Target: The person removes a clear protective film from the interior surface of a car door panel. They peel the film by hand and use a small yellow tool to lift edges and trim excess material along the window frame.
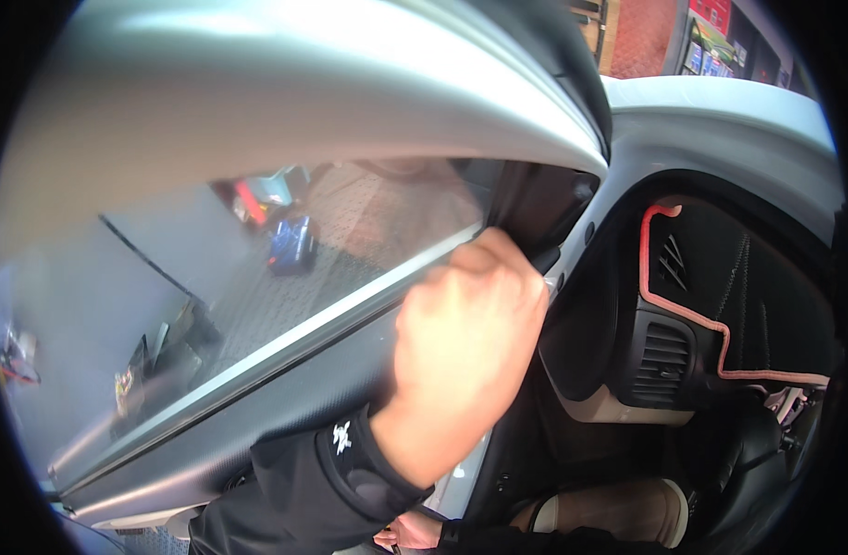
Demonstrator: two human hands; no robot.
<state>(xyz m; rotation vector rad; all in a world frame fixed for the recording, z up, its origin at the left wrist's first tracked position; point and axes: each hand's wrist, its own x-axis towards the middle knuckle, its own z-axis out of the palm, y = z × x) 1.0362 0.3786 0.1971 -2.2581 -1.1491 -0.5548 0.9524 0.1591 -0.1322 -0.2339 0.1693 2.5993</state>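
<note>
My left hand (470, 342) is closed in a fist at the front end of the window sill on an open car door. Its knuckles rest near the black corner trim (549, 199); what the fingers grip, if anything, is hidden beneath the hand. Below it runs the dark door panel (294, 398), and beside it rises the window glass (350, 222). My right hand (416, 530) is low at the bottom edge, partly behind my left sleeve. Its fingers look curled together, and I cannot make out what is in them.
The dashboard (785, 305) with a red-edged cover lies to the right, above a round-cornered air vent (662, 361). A steering wheel (748, 453) shows at lower right. The silver door frame (350, 65) arches overhead. Through the glass, a blue object (291, 243) is on the floor.
</note>
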